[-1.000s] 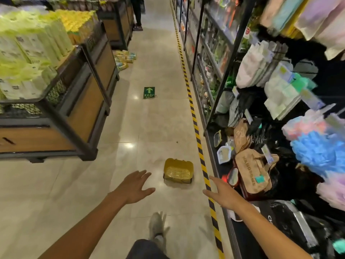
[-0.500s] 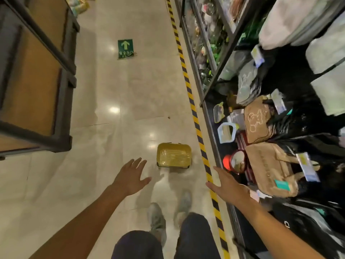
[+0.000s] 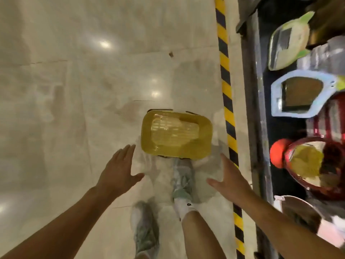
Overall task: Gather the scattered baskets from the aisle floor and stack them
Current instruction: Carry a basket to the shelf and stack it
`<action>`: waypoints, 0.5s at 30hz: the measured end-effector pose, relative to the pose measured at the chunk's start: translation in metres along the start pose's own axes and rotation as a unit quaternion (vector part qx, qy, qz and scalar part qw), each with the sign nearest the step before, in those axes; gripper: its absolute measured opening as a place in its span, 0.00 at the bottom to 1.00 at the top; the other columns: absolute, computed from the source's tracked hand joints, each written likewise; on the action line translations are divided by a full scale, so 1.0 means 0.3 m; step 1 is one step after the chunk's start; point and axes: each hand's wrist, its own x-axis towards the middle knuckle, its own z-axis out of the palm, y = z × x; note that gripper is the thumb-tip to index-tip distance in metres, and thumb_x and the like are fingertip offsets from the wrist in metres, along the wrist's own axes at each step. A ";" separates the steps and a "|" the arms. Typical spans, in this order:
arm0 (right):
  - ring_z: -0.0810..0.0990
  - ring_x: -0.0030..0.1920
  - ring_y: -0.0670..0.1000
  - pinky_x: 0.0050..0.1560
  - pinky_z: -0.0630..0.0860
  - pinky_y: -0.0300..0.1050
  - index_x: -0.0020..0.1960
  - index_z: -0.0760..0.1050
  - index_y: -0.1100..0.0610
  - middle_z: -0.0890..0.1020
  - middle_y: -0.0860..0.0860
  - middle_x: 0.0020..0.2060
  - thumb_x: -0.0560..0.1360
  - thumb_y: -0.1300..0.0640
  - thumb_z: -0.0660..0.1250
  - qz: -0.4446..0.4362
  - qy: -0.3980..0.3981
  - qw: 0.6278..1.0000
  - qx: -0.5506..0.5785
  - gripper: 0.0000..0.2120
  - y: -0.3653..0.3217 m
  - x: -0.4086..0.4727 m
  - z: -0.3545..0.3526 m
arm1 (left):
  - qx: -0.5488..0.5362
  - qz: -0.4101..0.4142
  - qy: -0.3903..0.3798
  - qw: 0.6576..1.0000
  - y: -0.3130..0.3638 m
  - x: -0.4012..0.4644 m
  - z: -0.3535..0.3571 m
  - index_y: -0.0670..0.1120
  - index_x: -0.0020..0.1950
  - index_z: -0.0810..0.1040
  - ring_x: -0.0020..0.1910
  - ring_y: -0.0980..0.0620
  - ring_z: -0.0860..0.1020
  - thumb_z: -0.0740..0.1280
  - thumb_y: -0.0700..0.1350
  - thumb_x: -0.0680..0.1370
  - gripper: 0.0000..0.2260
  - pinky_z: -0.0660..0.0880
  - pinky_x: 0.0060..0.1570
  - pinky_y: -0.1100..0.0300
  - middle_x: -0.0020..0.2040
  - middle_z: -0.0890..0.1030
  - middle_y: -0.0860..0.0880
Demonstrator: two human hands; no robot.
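One yellow plastic basket lies upside down on the shiny tiled floor, its slatted bottom facing up, just ahead of my front shoe. My left hand hovers a little below and left of the basket, fingers spread, holding nothing. My right hand is held out below the basket's right corner, palm inward and fingers apart, also empty. Neither hand touches the basket.
A yellow-and-black striped tape line runs along the floor right of the basket, beside the dark base of a shelf. Mirrors and a red wire basket sit on the low shelf. My shoes stand below the basket.
I have stepped up to the basket and tilted my view straight down; it now lies right at my front foot. Both hands have drawn closer to its near corners.
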 end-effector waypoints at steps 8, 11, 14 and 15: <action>0.66 0.74 0.45 0.67 0.70 0.40 0.80 0.38 0.43 0.60 0.37 0.77 0.62 0.57 0.86 -0.005 0.008 0.983 0.185 0.67 0.063 0.378 0.179 | -0.202 0.031 0.010 0.979 -0.087 0.394 0.229 0.50 0.84 0.44 0.72 0.56 0.71 0.84 0.44 0.66 0.60 0.72 0.67 0.63 0.77 0.67 0.54; 0.75 0.57 0.31 0.49 0.71 0.25 0.74 0.46 0.39 0.68 0.23 0.60 0.55 0.45 0.82 -0.031 0.034 0.970 0.238 0.60 0.020 0.401 0.208 | -0.251 0.037 0.046 0.966 -0.090 0.426 0.271 0.57 0.82 0.43 0.46 0.67 0.79 0.82 0.42 0.67 0.58 0.72 0.39 0.78 0.58 0.76 0.66; 0.74 0.49 0.25 0.39 0.71 0.21 0.67 0.51 0.30 0.70 0.28 0.57 0.60 0.47 0.83 -0.029 0.066 0.963 0.261 0.50 -0.026 0.368 0.194 | -0.279 0.039 0.066 0.957 -0.090 0.399 0.255 0.57 0.82 0.46 0.45 0.77 0.76 0.82 0.43 0.67 0.57 0.71 0.38 0.80 0.53 0.74 0.73; 0.73 0.48 0.23 0.39 0.70 0.21 0.65 0.51 0.28 0.70 0.30 0.57 0.62 0.49 0.84 -0.028 0.069 0.963 0.260 0.50 -0.036 0.345 0.179 | -0.278 0.044 0.067 0.957 -0.088 0.377 0.231 0.56 0.82 0.46 0.46 0.78 0.75 0.83 0.43 0.67 0.57 0.71 0.39 0.81 0.53 0.73 0.75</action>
